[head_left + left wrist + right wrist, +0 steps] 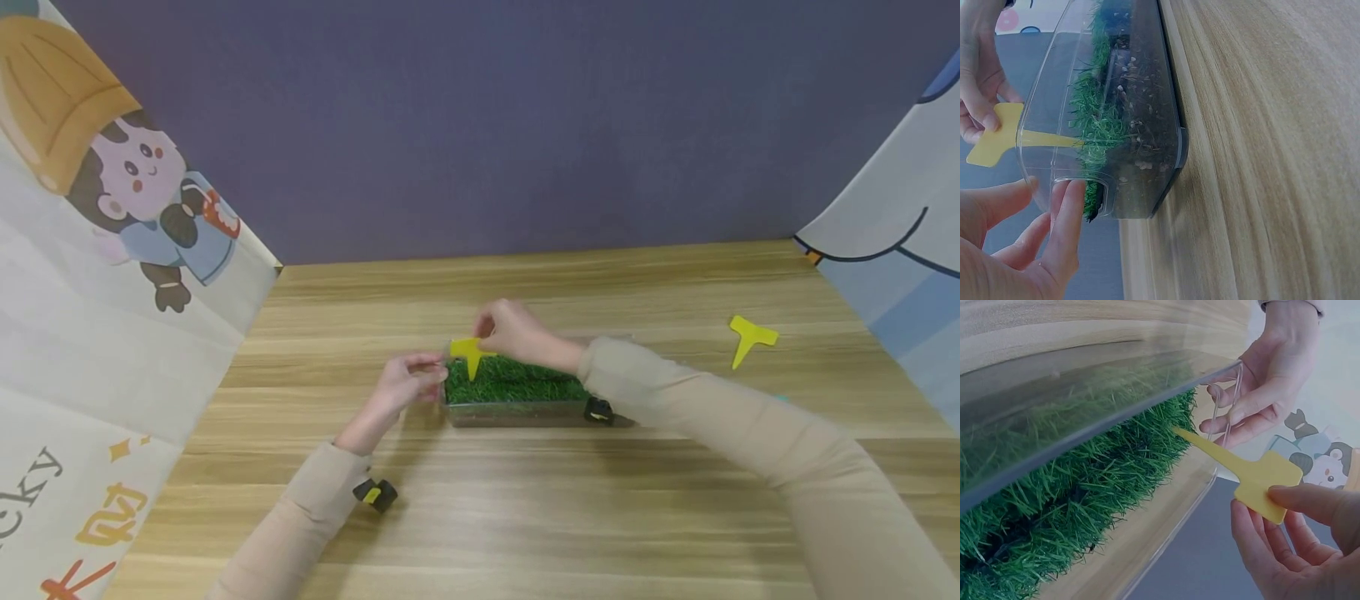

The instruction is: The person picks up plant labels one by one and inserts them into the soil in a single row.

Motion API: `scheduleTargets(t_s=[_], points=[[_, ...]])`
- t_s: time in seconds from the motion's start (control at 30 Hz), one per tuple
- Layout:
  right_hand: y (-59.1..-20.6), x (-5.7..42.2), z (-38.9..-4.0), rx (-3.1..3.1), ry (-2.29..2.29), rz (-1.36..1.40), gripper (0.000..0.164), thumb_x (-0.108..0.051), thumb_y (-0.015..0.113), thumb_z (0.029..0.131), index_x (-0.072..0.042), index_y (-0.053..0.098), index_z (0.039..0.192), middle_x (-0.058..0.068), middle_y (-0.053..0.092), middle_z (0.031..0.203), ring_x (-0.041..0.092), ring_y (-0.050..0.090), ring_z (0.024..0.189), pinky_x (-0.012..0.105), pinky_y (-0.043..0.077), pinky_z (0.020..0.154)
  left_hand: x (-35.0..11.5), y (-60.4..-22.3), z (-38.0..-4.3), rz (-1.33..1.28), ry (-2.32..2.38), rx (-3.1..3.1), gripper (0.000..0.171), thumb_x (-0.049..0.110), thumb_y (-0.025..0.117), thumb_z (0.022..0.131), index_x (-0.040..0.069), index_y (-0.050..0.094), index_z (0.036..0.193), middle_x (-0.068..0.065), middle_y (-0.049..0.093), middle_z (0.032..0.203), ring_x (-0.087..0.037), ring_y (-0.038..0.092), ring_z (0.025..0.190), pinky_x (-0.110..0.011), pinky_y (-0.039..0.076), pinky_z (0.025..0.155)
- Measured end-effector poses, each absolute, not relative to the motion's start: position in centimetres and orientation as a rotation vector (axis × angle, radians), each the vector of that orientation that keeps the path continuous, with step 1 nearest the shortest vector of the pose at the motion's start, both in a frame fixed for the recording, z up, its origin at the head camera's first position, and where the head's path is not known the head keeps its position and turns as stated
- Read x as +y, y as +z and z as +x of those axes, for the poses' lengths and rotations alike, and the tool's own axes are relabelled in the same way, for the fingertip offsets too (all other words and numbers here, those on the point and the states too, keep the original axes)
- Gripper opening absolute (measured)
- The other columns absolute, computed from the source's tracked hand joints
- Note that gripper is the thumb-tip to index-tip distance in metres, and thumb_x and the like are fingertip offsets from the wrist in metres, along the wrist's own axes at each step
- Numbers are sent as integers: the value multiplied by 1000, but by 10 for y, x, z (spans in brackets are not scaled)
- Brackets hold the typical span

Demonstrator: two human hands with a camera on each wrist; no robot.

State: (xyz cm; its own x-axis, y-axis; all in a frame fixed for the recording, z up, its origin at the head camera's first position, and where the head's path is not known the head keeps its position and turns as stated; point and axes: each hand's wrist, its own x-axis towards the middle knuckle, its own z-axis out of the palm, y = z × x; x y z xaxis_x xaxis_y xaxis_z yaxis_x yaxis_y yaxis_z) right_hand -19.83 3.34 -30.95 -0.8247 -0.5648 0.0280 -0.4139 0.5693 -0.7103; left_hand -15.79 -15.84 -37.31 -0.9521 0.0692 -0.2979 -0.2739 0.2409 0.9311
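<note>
Gripping the left end of the clear box (517, 414), mid-frame in our head view, is the left hand (405, 387); only the left wrist view shows us dark, loose bits (1138, 106) under the green grass (517, 390). Just beyond, the right hand (517, 333) pinches a yellow tag (468, 350), tip at the grass; the right wrist view gives us the thumb (1310, 500) on its face! Farther right, we spot a second tag (751, 337), unseen by either wrist.

Soft, even light; a pale sheen on the desk (510, 517) nearer the wearer than the hands (397, 385) (517, 335); faint, soft-edged shadows; wrist views hazy.
</note>
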Motion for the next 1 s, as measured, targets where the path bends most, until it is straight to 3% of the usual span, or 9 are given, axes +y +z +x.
scheduleTargets(t_s=[0.2, 0.53, 0.8, 1.0], points=[[-313, 30, -197, 2628, -1047, -854, 7, 2, 64, 73, -1, 64, 80, 8, 64, 79, 17, 58, 74, 24, 52, 69, -158, -374, -158, -197, 1768, 2232, 39, 1, 59, 80, -3, 50, 119, -19, 57, 106, -34, 57, 90, -41, 52, 80], [-318, 24, -195, 2645, -974, -865, 7, 3, 62, 72, -2, 63, 77, 6, 62, 78, 16, 56, 72, 23, 50, 66, -157, -374, -158, -215, 1757, 2243, 37, 2, 59, 81, -4, 51, 117, -18, 58, 102, -26, 59, 81, -40, 52, 79], [-320, 22, -193, 2662, -957, -864, 7, 4, 62, 71, -2, 63, 75, 5, 61, 76, 16, 55, 70, 24, 50, 65, -157, -373, -157, -217, 1753, 2238, 38, 2, 59, 81, -4, 50, 118, -18, 58, 103, -31, 59, 86, -41, 51, 81], [-321, 21, -194, 2672, -935, -852, 6, 3, 62, 72, -2, 62, 76, 5, 61, 76, 15, 54, 69, 23, 49, 63, -157, -373, -157, -216, 1758, 2238, 38, 2, 59, 81, -4, 50, 118, -17, 58, 102, -27, 59, 82, -41, 52, 79]])
